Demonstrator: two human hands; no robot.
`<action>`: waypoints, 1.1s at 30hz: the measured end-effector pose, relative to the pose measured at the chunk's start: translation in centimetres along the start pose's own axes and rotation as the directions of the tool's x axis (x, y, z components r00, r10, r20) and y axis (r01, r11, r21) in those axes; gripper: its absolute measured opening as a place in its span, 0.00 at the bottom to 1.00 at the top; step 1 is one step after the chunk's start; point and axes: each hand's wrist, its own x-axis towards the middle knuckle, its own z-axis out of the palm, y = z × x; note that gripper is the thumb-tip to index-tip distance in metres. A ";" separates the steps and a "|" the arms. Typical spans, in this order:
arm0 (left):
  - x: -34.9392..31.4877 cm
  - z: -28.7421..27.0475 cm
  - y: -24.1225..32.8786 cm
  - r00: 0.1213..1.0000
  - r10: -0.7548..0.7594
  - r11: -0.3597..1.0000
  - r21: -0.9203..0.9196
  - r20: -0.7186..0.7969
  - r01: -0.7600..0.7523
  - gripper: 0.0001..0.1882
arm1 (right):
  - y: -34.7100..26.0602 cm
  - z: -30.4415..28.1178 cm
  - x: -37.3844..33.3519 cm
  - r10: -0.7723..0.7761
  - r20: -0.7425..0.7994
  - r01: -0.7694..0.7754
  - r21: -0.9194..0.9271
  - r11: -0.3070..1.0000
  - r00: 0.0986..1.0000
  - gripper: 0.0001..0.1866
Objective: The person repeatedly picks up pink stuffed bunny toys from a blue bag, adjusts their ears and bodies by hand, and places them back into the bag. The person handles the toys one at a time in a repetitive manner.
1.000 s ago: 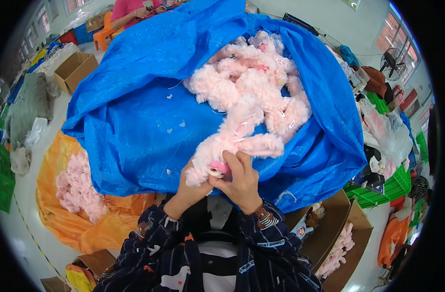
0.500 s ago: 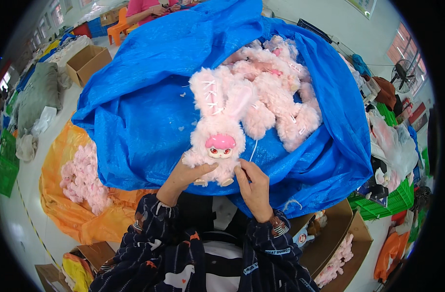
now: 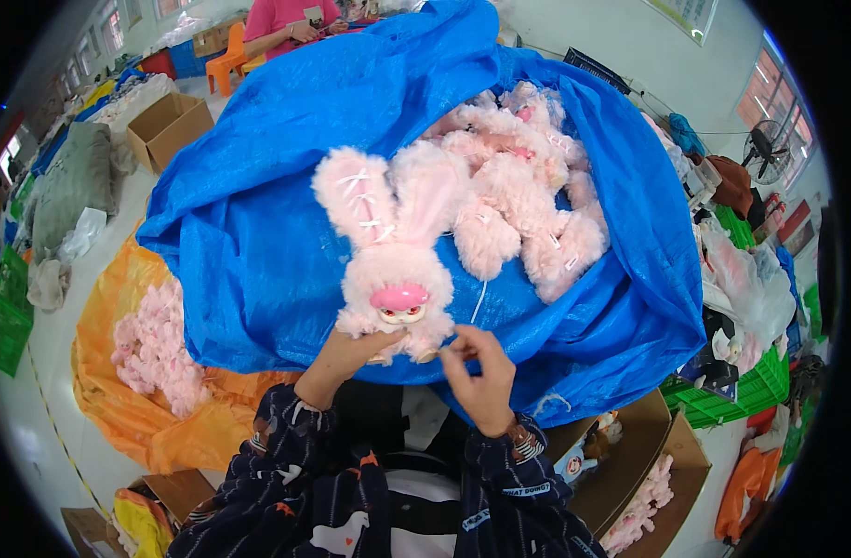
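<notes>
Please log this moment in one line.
left hand: holds pink plush rabbit; right hand: close beside it, contact unclear; below: blue sheet; beyond: pink plush pile

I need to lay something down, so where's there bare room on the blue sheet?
The widest bare patch of the wrinkled blue sheet lies left of the plush rabbit. A smaller one lies right of the right hand, below the pink plush pile. That pile crowds the upper right; the rabbit and left hand crowd the near edge.

navy jacket (image 3: 286, 511), thin pale stripes | white animal print (image 3: 342, 537), orange-red patches | lettered pale strip (image 3: 526, 488), right sleeve | brown-and-white striped cuff (image 3: 528, 443), from here | black-and-white banded garment (image 3: 425, 514)
</notes>
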 end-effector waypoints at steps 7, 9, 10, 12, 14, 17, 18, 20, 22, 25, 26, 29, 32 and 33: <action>-1.7 -1.1 0.4 0.994 0.083 0.995 0.057 -0.078 -0.078 0.20 | -0.7 1.6 0.5 -0.178 0.194 0.201 -0.107 0.974 0.965 0.14; -2.1 -3.9 0.8 0.994 0.092 0.995 -0.019 -0.057 -0.093 0.20 | -1.3 1.1 1.5 -0.229 0.287 0.270 -0.113 0.956 0.930 0.14; -2.3 -5.7 1.0 0.994 0.098 0.993 -0.056 -0.048 -0.100 0.20 | -1.4 0.7 2.2 -0.253 0.333 0.305 -0.113 0.946 0.908 0.14; -1.7 -8.3 2.4 0.923 0.346 0.914 -0.164 -0.170 -0.372 0.21 | -1.1 0.1 4.1 -0.205 0.197 0.246 -0.210 0.946 0.959 0.14; -0.8 -7.3 7.1 0.782 0.440 0.685 -0.398 -0.441 -0.610 0.25 | -0.4 -1.1 6.5 -0.079 0.078 0.101 -0.341 0.934 0.994 0.14; -0.2 -8.4 10.3 0.694 0.581 0.541 -0.436 -0.425 -0.719 0.30 | 2.9 -2.0 8.5 -0.120 -0.008 0.089 -0.619 0.780 0.993 0.20; -0.1 -8.6 9.6 0.707 0.569 0.641 -0.311 -0.420 -0.701 0.30 | 3.8 -1.9 8.8 -0.126 -0.021 0.078 -0.678 0.731 0.992 0.21; -0.3 -7.5 7.8 0.731 0.533 0.796 -0.040 -0.426 -0.604 0.30 | 5.5 -1.1 9.0 -0.046 0.007 0.037 -0.704 0.709 0.999 0.22; -0.2 -5.6 6.0 0.829 0.460 0.887 0.108 -0.318 -0.450 0.27 | 6.5 -0.5 8.9 -0.016 0.005 0.015 -0.670 0.742 1.000 0.22; 0.5 -3.3 3.4 0.899 0.424 0.834 0.435 -0.110 -0.340 0.28 | 6.2 -0.7 8.8 0.012 -0.065 -0.042 -0.478 0.877 0.998 0.20; 0.8 -2.6 3.3 0.863 0.506 0.688 0.605 -0.003 -0.401 0.30 | 5.4 -0.8 8.6 0.064 -0.096 -0.094 -0.353 0.931 0.993 0.19; 2.1 -0.7 3.1 0.756 0.591 0.243 0.831 0.282 -0.500 0.35 | 1.3 -1.9 7.3 0.116 -0.165 -0.137 -0.116 0.984 0.979 0.16; 3.5 1.6 3.0 0.727 0.575 0.094 0.853 0.375 -0.514 0.38 | -2.6 -3.0 5.3 0.117 -0.200 -0.120 -0.001 0.993 0.973 0.13; 3.6 2.2 2.9 0.731 0.558 0.068 0.856 0.394 -0.513 0.38 | -3.7 -3.4 4.5 0.127 -0.174 -0.126 0.018 0.992 0.976 0.12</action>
